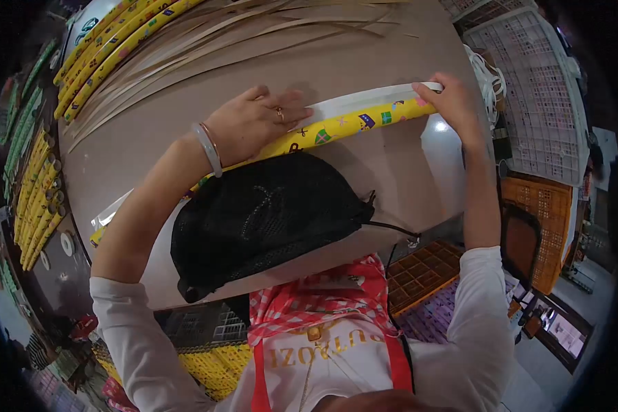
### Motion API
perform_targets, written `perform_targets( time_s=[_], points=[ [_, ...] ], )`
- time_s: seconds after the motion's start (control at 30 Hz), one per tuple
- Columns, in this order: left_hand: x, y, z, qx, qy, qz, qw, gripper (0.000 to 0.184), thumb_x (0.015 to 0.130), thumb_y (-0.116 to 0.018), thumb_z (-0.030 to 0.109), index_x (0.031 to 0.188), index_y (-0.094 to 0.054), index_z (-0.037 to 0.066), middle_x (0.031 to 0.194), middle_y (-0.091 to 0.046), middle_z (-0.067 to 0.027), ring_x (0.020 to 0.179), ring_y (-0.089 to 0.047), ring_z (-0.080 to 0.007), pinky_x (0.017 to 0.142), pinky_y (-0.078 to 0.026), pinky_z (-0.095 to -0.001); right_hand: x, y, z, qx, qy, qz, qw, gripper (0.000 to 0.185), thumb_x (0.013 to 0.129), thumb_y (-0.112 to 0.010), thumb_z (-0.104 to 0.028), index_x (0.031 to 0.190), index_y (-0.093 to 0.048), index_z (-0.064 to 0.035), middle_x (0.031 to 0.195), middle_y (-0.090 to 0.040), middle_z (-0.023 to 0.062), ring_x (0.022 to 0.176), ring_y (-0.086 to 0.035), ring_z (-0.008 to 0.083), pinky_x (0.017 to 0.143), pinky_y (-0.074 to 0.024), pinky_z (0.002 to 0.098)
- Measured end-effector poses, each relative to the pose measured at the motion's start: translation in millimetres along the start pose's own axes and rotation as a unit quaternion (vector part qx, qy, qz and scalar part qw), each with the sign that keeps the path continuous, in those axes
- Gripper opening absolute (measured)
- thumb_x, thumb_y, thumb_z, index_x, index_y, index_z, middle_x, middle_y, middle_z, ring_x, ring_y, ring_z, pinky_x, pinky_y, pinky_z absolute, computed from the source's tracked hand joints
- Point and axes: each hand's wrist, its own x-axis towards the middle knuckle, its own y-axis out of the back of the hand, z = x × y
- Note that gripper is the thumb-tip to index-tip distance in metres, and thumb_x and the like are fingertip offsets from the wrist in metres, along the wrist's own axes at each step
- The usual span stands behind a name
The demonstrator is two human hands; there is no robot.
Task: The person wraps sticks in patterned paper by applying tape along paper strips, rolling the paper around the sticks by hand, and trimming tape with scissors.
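A long yellow roll of patterned wrapping paper (353, 123) with a white edge lies across the table in front of me. My right hand (452, 103) pinches its right end, thumb and fingers closed on the rim. My left hand (257, 122) lies over the roll left of its middle, fingers stretched out and slightly blurred, touching the paper. A bracelet and a ring show on that arm and hand. Part of the roll is hidden behind my left forearm. Just below the roll rests a black mesh drawstring bag (268, 220), covering some of the paper's near edge.
The table (419, 41) holds thin tan strips (254, 34) along its far side. Several finished-looking yellow rolls (117, 48) lie at the far left, with more yellow tubes (41, 199) stacked lower left. White plastic crates (529, 96) and an orange basket (539, 230) stand at right.
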Motion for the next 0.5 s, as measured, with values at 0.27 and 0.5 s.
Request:
perform_targets(
  time_s=[0.27,0.5],
  points=[
    [0.1,4.3,0.6,0.000,0.015,-0.036,0.999,0.043,0.074,-0.055,0.007,0.117,-0.054,0.012,0.126,-0.047,0.0011,0.122,-0.034,-0.0171,0.097,-0.030,-0.0326,0.6,-10.7,-4.0,-0.053,0.014,0.051,0.997,0.046,0.071,-0.063,-0.043,0.084,-0.061,0.0008,0.085,-0.060,0.0175,0.077,-0.057,0.0328,0.069,-0.0443,0.0368],
    [0.3,-2.4,-6.9,-0.047,0.014,-0.037,0.998,0.044,0.070,-0.060,0.005,0.113,-0.057,0.012,0.125,-0.049,0.0008,0.119,-0.039,-0.0176,0.098,-0.030,-0.0338,6.7,-6.3,-7.6,-0.023,-0.044,-0.033,0.998,0.049,0.070,-0.062,-0.043,0.089,-0.061,0.0026,0.090,-0.060,0.0180,0.082,-0.058,0.0320,0.074,-0.0443,0.0372]
  ],
)
